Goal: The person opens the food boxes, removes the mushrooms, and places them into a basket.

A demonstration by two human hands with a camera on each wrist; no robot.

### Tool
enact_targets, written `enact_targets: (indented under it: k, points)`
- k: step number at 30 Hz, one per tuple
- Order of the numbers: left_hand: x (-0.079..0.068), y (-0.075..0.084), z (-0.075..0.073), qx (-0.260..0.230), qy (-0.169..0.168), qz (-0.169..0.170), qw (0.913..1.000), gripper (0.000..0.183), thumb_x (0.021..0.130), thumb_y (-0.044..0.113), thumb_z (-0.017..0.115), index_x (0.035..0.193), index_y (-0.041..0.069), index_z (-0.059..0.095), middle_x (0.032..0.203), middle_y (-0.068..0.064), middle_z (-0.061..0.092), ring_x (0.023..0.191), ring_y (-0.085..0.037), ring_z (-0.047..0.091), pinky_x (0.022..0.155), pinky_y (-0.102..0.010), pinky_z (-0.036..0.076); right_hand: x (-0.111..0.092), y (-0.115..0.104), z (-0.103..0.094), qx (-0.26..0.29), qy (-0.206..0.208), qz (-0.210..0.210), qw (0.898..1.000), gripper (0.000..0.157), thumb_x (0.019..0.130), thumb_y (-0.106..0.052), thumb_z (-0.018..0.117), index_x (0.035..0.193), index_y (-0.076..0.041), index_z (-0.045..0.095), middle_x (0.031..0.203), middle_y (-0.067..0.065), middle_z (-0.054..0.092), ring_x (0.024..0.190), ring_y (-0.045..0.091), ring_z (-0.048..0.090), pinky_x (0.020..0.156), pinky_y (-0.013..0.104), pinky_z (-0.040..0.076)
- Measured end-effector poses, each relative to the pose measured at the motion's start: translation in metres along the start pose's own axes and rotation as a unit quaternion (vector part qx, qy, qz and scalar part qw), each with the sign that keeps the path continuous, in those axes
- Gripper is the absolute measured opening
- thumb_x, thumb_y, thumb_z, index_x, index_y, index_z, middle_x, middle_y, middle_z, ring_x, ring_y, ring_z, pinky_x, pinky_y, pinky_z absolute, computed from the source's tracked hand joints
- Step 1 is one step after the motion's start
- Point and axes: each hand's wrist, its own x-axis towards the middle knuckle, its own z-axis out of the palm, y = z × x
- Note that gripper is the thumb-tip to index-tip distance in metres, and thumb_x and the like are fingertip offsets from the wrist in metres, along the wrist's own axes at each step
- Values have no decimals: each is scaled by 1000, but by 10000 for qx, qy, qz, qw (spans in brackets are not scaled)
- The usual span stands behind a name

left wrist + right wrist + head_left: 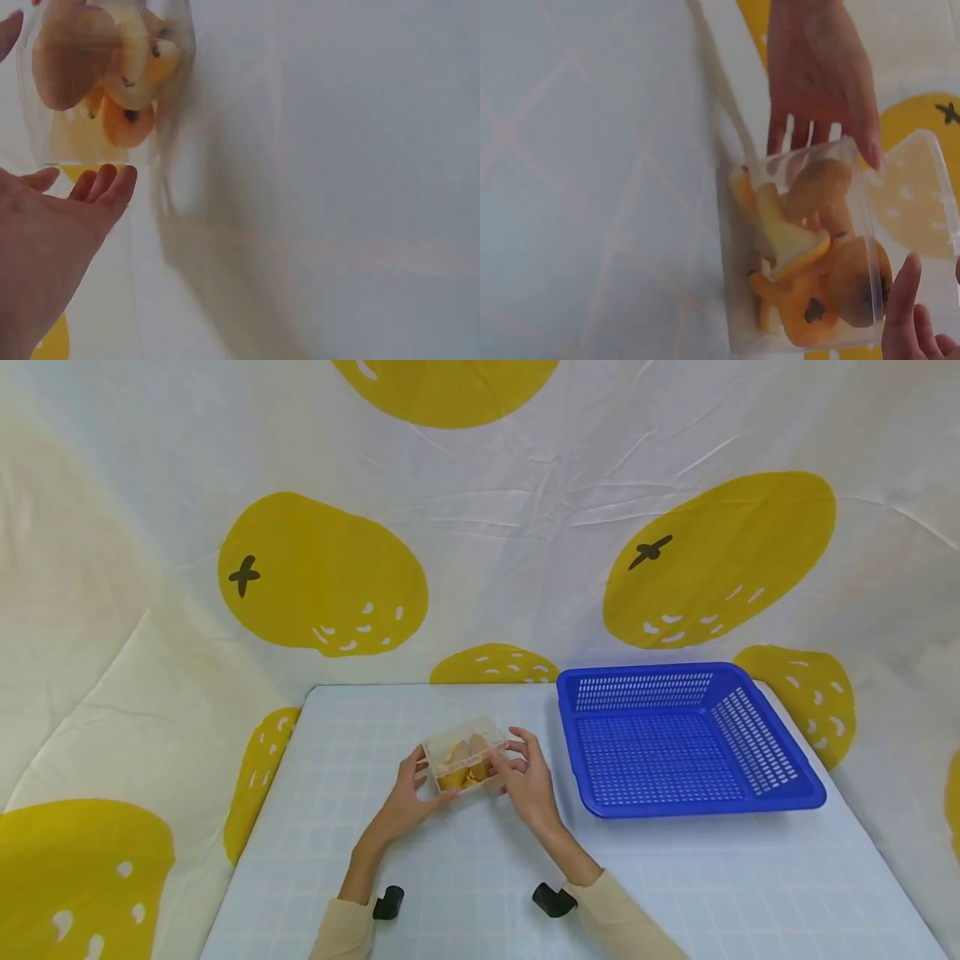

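Note:
A clear plastic box [459,778] holds several orange, yellow and brown mushroom-shaped pieces [799,247], some with dark spots. Its clear lid [919,191] stands raised at an angle to the box in the right wrist view. My left hand [405,802] holds the left end of the box, thumb at the near edge and fingers along the side. From the other end my right hand [531,787] grips the box by the lid edge, with its fingers spread about the corner. In the left wrist view, the left fingers [116,187] curl at the box's end.
A blue perforated plastic basket [780,802] stands to the right of the hands, on a table with a pale checked cover [315,860]. Behind and beside the table hangs a white cloth [517,585] with large yellow fruit prints. Black wrist devices [555,900] show near both sleeves.

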Motion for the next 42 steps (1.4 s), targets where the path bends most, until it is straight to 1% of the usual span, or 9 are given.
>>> enact_targets:
  k: [5, 8, 12, 16, 23, 27, 29, 34, 42]
  points:
    - [4, 8, 3, -88, 728, 60, 9973, 85, 95, 22, 77, 159, -1, 26, 145, -22, 39, 130, -37, 48, 109, -51, 44, 6, -4, -4, -560, -284, -319, 9975, 53, 102, -26, 68, 149, -9, 50, 136, 12, 57, 100, 26, 65, 70, 33, 60]
    - [7, 12, 5, -166, 1240, 83, 9921, 60, 98, 10, 69, 150, -6, 42, 132, -23, 52, 115, -34, 58, 97, -42, 54, 9, -5, -5, -783, -287, -440, 9955, 53, 102, -28, 68, 148, -8, 52, 136, 10, 58, 106, 25, 64, 80, 32, 58]
    - [11, 17, 6, -710, 1716, 19, 9826, 40, 98, -4, 60, 138, -8, 55, 114, -21, 59, 98, -29, 66, 77, -29, 59, 13, -6, -5, -1005, -301, -647, 9924, 51, 102, -28, 68, 146, -8, 52, 135, 10, 57, 115, 25, 61, 94, 38, 55]
    - [13, 22, 6, -1266, 1875, -174, 9739, 37, 97, -6, 59, 134, -11, 57, 109, -19, 57, 91, -30, 66, 69, -25, 59, 16, -8, -4, -1049, -333, -819, 9905, 49, 101, -28, 69, 143, -8, 53, 136, 11, 54, 125, 26, 55, 101, 44, 52]
    - [11, 36, 8, -1244, 2068, -355, 9698, 36, 98, -2, 62, 130, -17, 56, 107, -22, 59, 85, -31, 66, 63, -22, 57, 21, -21, 0, -819, -354, -996, 9910, 45, 101, -24, 69, 137, -4, 52, 139, 17, 56, 131, 33, 52, 106, 53, 47]
    - [13, 39, 11, -1167, 2222, -485, 9668, 32, 99, -1, 61, 127, -16, 59, 106, -25, 61, 84, -29, 66, 61, -20, 55, 27, -26, 4, -653, -332, -934, 9929, 43, 101, -17, 69, 133, 6, 50, 136, 24, 55, 133, 40, 50, 110, 57, 41]
    - [16, 32, 14, -1116, 2389, -563, 9630, 30, 100, 3, 62, 126, -12, 62, 106, -23, 62, 82, -24, 65, 60, -17, 53, 31, -23, 8, -504, -306, -944, 9938, 43, 101, -15, 69, 132, 8, 49, 134, 27, 54, 135, 42, 50, 111, 58, 39]
    - [15, 32, 14, -1139, 2738, -792, 9517, 27, 101, 8, 65, 122, -9, 67, 106, -22, 65, 79, -22, 63, 59, -16, 51, 39, -21, 14, -395, -376, -765, 9956, 43, 101, -21, 69, 130, 4, 50, 129, 21, 56, 134, 37, 52, 113, 52, 40]
    - [12, 34, 13, -1318, 2817, -955, 9456, 28, 101, 9, 66, 122, -9, 68, 110, -25, 67, 78, -18, 64, 61, -15, 52, 53, -27, 20, -735, -489, -637, 9941, 41, 103, -36, 64, 126, -5, 49, 123, 12, 55, 123, 30, 56, 106, 46, 48]
